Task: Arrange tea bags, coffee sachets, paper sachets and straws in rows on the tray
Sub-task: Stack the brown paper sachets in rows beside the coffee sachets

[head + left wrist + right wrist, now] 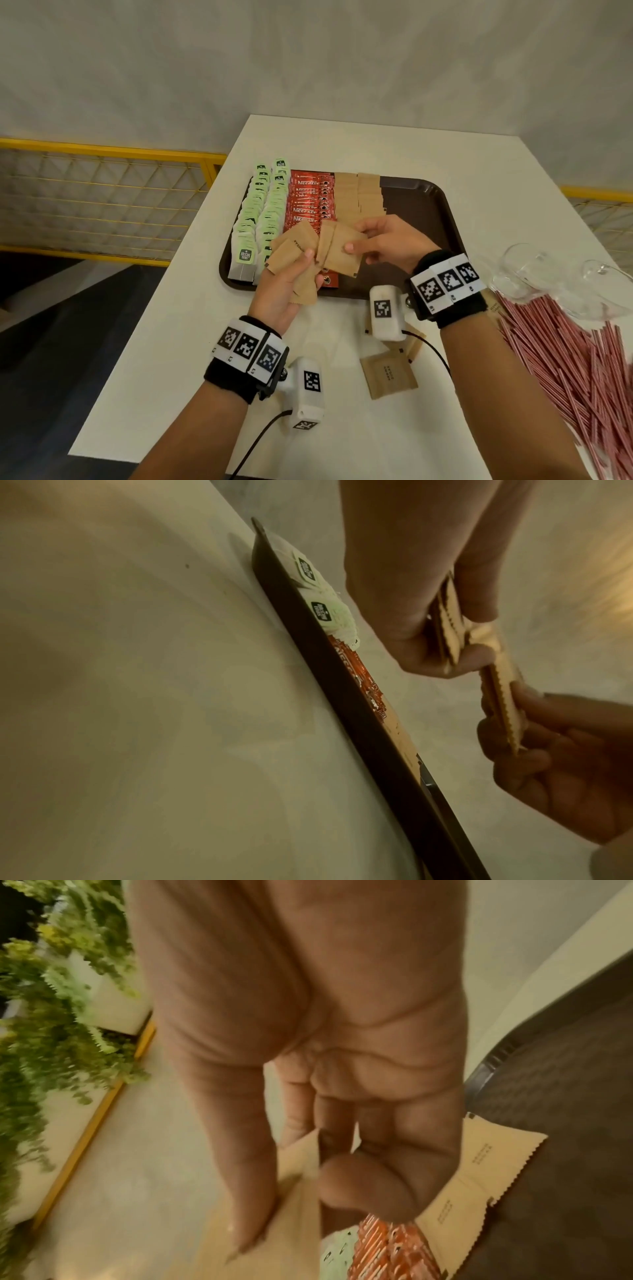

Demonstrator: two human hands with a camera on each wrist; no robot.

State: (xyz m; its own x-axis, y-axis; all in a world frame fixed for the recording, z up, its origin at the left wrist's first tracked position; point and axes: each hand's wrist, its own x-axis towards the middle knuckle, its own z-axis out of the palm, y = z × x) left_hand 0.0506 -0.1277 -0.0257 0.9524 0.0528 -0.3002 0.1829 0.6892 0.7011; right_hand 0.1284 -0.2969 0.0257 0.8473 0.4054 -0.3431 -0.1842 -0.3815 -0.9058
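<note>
Above the near edge of the tray (442, 205), the left hand (284, 287) is gripping a fanned stack of paper sachets (294, 246); the right hand (387, 243) is pinching several more. They are probably light, thin and slippery, so pinching the flat faces near an edge should suit best.

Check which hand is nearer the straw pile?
Right. The right hand is over the tray, closer to the straws at the table's right; the left hand is farther left.

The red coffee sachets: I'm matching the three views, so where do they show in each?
Head: red coffee sachets mid-tray, between tea bags and paper sachets.
Left wrist: centre, behind the tray rim.
Right wrist: bottom edge.
Shared landmark: the brown tray.
</note>
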